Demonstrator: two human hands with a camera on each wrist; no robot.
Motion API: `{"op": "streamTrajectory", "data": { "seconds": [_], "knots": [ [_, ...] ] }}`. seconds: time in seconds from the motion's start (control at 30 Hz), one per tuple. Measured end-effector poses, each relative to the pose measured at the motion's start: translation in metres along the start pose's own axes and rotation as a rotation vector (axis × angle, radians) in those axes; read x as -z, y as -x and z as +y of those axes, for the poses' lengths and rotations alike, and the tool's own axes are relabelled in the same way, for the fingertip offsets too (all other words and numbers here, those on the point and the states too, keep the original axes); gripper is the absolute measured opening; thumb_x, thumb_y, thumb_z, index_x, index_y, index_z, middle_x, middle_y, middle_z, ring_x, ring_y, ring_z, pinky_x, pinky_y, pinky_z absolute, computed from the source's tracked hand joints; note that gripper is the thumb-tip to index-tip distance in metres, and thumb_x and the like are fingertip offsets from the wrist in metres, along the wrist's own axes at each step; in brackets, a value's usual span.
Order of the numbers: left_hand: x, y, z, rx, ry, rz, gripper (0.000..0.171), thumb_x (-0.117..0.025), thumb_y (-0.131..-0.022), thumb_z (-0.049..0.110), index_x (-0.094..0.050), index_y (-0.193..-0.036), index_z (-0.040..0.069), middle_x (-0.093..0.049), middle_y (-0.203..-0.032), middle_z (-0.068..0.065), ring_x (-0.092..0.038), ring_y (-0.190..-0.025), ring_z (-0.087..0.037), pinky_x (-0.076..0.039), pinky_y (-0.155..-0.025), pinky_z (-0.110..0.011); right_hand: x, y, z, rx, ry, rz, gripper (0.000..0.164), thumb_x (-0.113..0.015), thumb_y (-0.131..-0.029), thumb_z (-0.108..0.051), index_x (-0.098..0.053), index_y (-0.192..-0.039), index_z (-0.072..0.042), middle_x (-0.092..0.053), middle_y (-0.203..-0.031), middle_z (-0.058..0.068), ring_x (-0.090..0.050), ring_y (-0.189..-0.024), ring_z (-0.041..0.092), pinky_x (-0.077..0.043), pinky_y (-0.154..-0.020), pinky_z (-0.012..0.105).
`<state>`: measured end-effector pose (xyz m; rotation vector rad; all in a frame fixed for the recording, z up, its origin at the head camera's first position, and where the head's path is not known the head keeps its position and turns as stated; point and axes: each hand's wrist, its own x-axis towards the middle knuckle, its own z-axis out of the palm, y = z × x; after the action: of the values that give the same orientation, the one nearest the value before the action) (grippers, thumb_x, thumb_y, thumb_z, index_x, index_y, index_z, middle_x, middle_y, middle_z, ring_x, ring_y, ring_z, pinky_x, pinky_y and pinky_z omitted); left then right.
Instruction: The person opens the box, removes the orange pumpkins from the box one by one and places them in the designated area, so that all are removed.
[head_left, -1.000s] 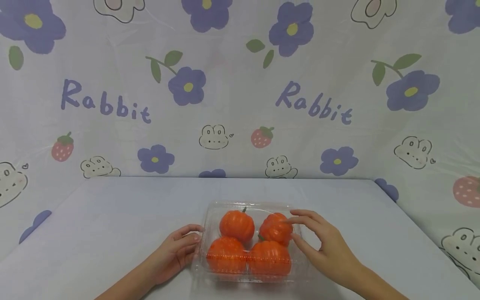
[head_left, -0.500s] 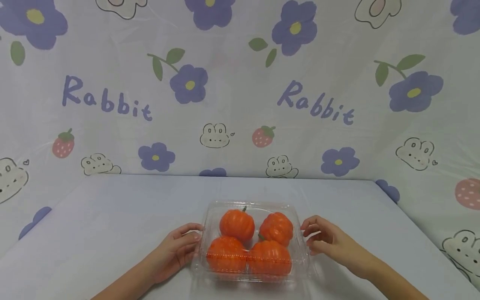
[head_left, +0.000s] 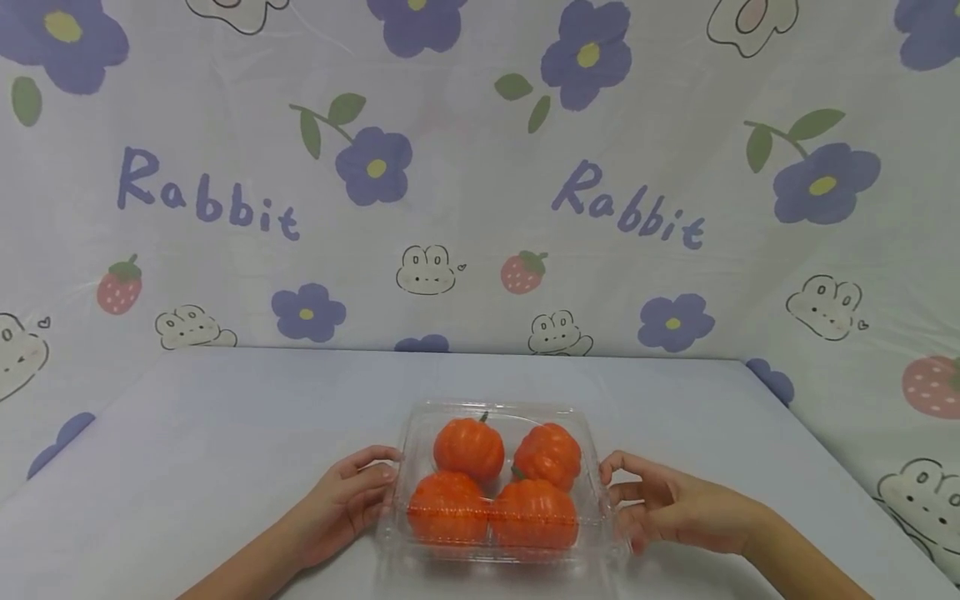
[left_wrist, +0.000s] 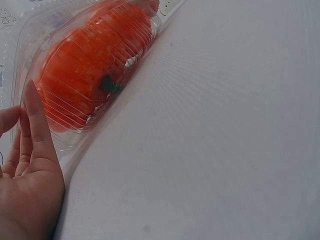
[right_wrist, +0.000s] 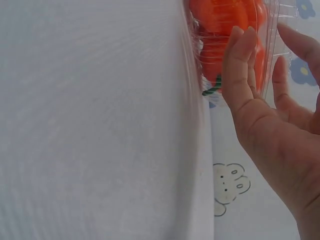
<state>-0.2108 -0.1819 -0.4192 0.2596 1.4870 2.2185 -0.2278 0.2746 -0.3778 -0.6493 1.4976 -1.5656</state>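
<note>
1. On the white table, low and near the middle of the head view: clear plastic container, between two hands set well apart, one at either side.
2. Inside the container, at the back: back-left pumpkin, orange, with dark stem pointing up; back-right pumpkin, also orange, tipped over with green stem toward lower left.
3. At the front, side by side behind the ribbed clear wall: front-left pumpkin and front-right pumpkin, both orange.
4. At the left edge: left hand, with fingers loosely extended and tips against the plastic. In the left wrist view, one long finger straight along the side, thumb close beside.
5. At the right edge: right hand, with fingers spread, lightly bent and reaching the side, thumb low by the near corner and slightly blurred. Cannot tell how firmly pressed.
6. Behind the table: white cloth printed with purple flowers, strawberries, rabbit faces and twice with "Rabbit" in purple lettering.
</note>
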Motion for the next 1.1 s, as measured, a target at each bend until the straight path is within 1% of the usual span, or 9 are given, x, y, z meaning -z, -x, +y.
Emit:
{"op": "streamTrajectory", "data": {
  "seconds": [0.07,0.13,0.3,0.5,0.7,0.9,1.1],
  "knots": [
    [0.0,0.0,0.0,0.003,0.003,-0.001,0.016,-0.055,-0.109,0.012,-0.06,-0.123,0.018,-0.065,-0.104,0.003,-0.064,-0.089,-0.006,-0.059,-0.081,-0.018,0.0,0.0,0.001,0.011,-0.022,-0.032,0.041,-0.057,-0.103,0.001,-0.046,-0.134,-0.024,-0.059,-0.124,0.004,-0.068,-0.103,0.014,-0.058,-0.095,0.032],
    [0.001,0.0,0.0,0.006,0.006,0.0,0.015,-0.055,-0.11,0.012,-0.06,-0.123,0.018,-0.065,-0.103,0.003,-0.064,-0.088,-0.006,-0.058,-0.08,-0.018,-0.001,-0.001,0.002,0.011,-0.039,-0.046,0.043,-0.058,-0.102,0.003,-0.046,-0.133,-0.024,-0.06,-0.123,0.004,-0.068,-0.103,0.013,-0.058,-0.094,0.03],
    [0.002,0.0,-0.001,0.006,0.007,-0.004,0.015,-0.055,-0.11,0.013,-0.061,-0.122,0.019,-0.066,-0.104,0.003,-0.064,-0.088,-0.005,-0.058,-0.08,-0.018,-0.004,-0.003,0.003,0.01,-0.054,-0.05,0.043,-0.063,-0.101,0.003,-0.046,-0.13,-0.024,-0.062,-0.117,0.001,-0.069,-0.099,0.011,-0.059,-0.09,0.027],
    [0.002,0.0,-0.001,-0.004,0.013,-0.018,0.015,-0.054,-0.11,0.012,-0.061,-0.122,0.019,-0.067,-0.104,0.003,-0.065,-0.088,-0.005,-0.059,-0.081,-0.018,-0.006,-0.004,0.005,0.011,-0.035,-0.036,0.04,-0.066,-0.101,0.0,-0.045,-0.125,-0.023,-0.061,-0.114,0.0,-0.068,-0.093,0.01,-0.058,-0.087,0.026],
    [0.002,0.0,-0.001,-0.015,0.008,-0.038,0.016,-0.053,-0.111,0.012,-0.062,-0.122,0.019,-0.067,-0.106,0.003,-0.065,-0.091,-0.005,-0.058,-0.081,-0.017,-0.008,-0.004,0.005,0.008,-0.03,-0.037,0.038,-0.066,-0.1,0.001,-0.044,-0.122,-0.021,-0.056,-0.112,-0.001,-0.071,-0.091,0.009,-0.059,-0.088,0.027],
    [0.003,0.001,-0.001,-0.019,-0.021,-0.048,0.016,-0.052,-0.111,0.013,-0.061,-0.123,0.019,-0.065,-0.106,0.004,-0.064,-0.092,-0.005,-0.058,-0.083,-0.018,-0.013,-0.004,0.003,-0.019,-0.004,0.009,0.042,-0.069,-0.098,-0.001,-0.042,-0.122,-0.022,-0.049,-0.109,-0.002,-0.072,-0.088,0.008,-0.06,-0.087,0.027],
    [0.003,0.0,-0.002,-0.023,-0.023,-0.057,0.016,-0.052,-0.111,0.013,-0.059,-0.124,0.019,-0.065,-0.106,0.005,-0.063,-0.092,-0.005,-0.058,-0.083,-0.018,-0.016,-0.003,0.001,-0.046,0.026,0.06,0.042,-0.071,-0.095,-0.001,-0.041,-0.119,-0.019,-0.049,-0.108,-0.001,-0.072,-0.085,0.009,-0.06,-0.087,0.028]
  ]
}}
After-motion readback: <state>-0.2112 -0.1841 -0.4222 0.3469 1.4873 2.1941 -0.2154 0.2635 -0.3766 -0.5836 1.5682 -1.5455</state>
